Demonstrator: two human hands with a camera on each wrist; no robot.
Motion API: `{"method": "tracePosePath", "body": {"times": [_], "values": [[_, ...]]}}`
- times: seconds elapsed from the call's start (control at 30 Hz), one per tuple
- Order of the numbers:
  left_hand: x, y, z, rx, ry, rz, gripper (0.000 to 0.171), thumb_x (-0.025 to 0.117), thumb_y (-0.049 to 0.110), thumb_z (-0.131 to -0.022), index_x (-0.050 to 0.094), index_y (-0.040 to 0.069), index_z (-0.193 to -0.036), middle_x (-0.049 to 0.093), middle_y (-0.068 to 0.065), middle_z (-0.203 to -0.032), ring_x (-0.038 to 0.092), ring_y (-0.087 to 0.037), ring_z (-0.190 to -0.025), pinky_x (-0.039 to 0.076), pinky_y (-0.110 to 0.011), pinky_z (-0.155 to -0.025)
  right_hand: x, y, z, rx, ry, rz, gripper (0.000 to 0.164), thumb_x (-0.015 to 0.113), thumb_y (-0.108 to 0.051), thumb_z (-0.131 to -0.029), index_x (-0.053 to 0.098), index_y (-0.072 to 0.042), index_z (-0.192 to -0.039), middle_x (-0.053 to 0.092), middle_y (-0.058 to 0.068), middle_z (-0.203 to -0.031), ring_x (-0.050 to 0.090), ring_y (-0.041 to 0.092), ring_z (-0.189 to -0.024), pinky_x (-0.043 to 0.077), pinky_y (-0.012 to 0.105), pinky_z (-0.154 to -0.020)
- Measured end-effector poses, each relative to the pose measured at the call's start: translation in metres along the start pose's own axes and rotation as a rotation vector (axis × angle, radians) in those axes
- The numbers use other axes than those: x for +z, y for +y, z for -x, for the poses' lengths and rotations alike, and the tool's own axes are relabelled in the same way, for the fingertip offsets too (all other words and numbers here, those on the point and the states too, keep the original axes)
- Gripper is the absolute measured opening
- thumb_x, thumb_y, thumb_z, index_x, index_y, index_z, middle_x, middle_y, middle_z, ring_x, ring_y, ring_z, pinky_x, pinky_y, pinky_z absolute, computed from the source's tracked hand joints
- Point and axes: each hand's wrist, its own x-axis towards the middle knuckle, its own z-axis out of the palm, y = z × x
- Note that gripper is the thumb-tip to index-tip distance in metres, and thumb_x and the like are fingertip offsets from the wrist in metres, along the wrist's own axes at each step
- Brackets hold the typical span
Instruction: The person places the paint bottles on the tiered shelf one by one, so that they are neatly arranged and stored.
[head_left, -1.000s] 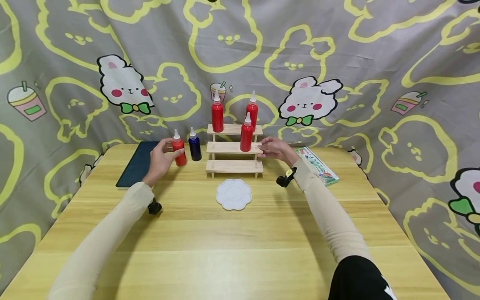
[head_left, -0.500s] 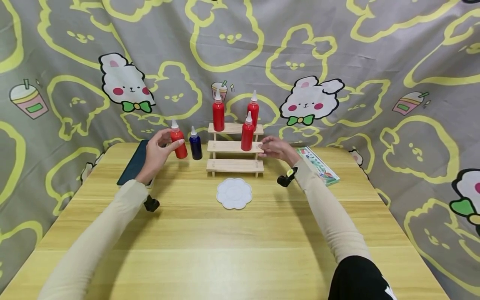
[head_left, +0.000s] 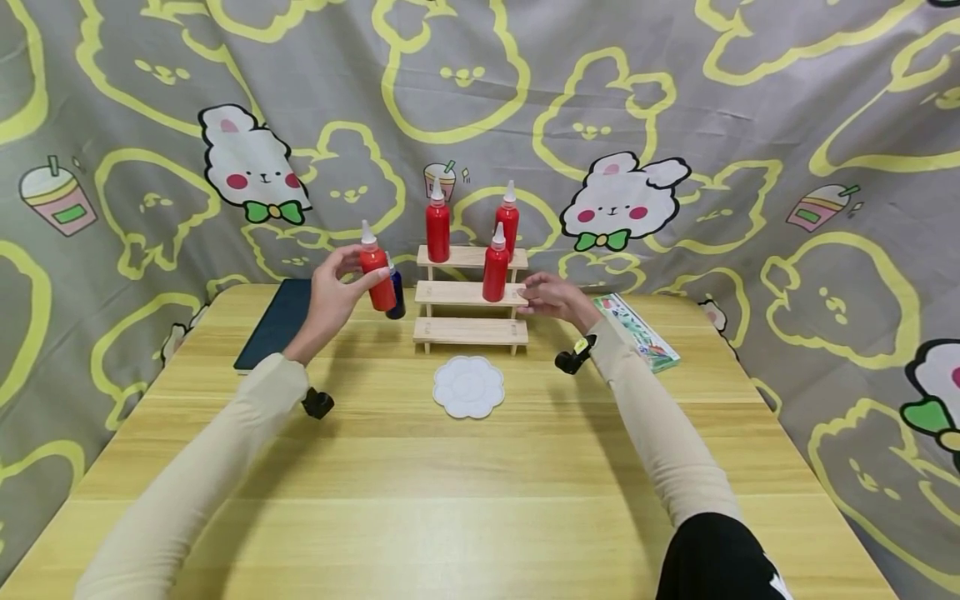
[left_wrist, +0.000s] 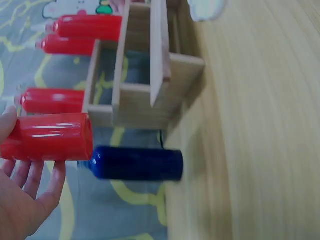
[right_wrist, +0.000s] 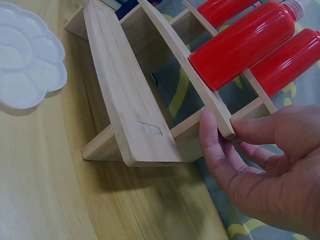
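Note:
My left hand grips a red squeeze bottle with a white pointed nozzle, held up off the table to the left of a three-step wooden rack. Partly behind it in the head view stands a dark blue bottle. Two red bottles, one at left and one at right, stand on the top step. Another red bottle is on the middle step's right part. Thumb and fingers of my right hand pinch the right end of that middle step.
A white flower-shaped palette lies on the table in front of the rack. At left is a dark flat book-like thing; at right, a flat colourful box. A patterned grey curtain hangs behind the table.
My left hand has raised the red bottle off the table, then carried it rightward, so it now partly covers the blue bottle. The right hand stays at the rack.

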Motion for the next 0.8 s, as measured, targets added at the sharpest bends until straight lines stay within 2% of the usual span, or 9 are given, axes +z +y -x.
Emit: {"method": "tracePosePath", "body": {"times": [0.17,0.37,0.5,0.63,0.8], "values": [[0.017,0.011,-0.002,0.023,-0.001,-0.021,0.053,0.083,0.029,-0.093,0.066,0.012,-0.141,0.065,-0.013,-0.133,0.060,-0.021,-0.117,0.047,-0.038,-0.101,-0.001,0.000,-0.001,0.001,0.003,0.006,0.025,0.053,0.002,-0.106,0.041,-0.003,-0.127,0.049,0.012,-0.109,0.070,0.019,-0.078,0.063,0.029,-0.084],[0.045,0.020,-0.006,0.038,0.000,0.027,0.052,0.084,0.026,-0.091,0.066,0.006,-0.135,0.066,-0.013,-0.133,0.062,-0.026,-0.120,0.053,-0.044,-0.104,0.000,0.001,-0.001,0.001,0.000,-0.016,0.024,0.054,0.002,-0.105,0.041,-0.004,-0.125,0.048,0.012,-0.110,0.069,0.019,-0.077,0.062,0.026,-0.077],[0.064,0.023,-0.011,0.034,0.001,0.029,0.050,0.086,0.026,-0.090,0.066,0.007,-0.132,0.070,-0.012,-0.130,0.066,-0.027,-0.116,0.055,-0.041,-0.101,-0.001,0.001,0.000,0.002,-0.003,-0.018,0.026,0.053,0.002,-0.106,0.040,-0.002,-0.128,0.048,0.012,-0.110,0.068,0.018,-0.076,0.063,0.025,-0.078],[0.080,0.021,-0.016,0.025,0.000,0.004,0.051,0.087,0.025,-0.088,0.064,0.004,-0.129,0.070,-0.013,-0.127,0.067,-0.028,-0.113,0.058,-0.039,-0.098,-0.001,0.001,0.001,0.003,0.000,-0.009,0.030,0.054,0.001,-0.106,0.039,-0.001,-0.132,0.048,0.011,-0.111,0.069,0.018,-0.077,0.063,0.026,-0.082],[0.095,0.014,-0.020,0.050,0.006,-0.034,0.052,0.089,0.022,-0.087,0.063,0.001,-0.127,0.068,-0.016,-0.118,0.065,-0.028,-0.105,0.057,-0.036,-0.090,0.001,0.001,-0.001,0.007,0.005,-0.012,0.030,0.054,0.002,-0.105,0.040,-0.001,-0.131,0.049,0.013,-0.112,0.068,0.018,-0.077,0.063,0.027,-0.082]]}}
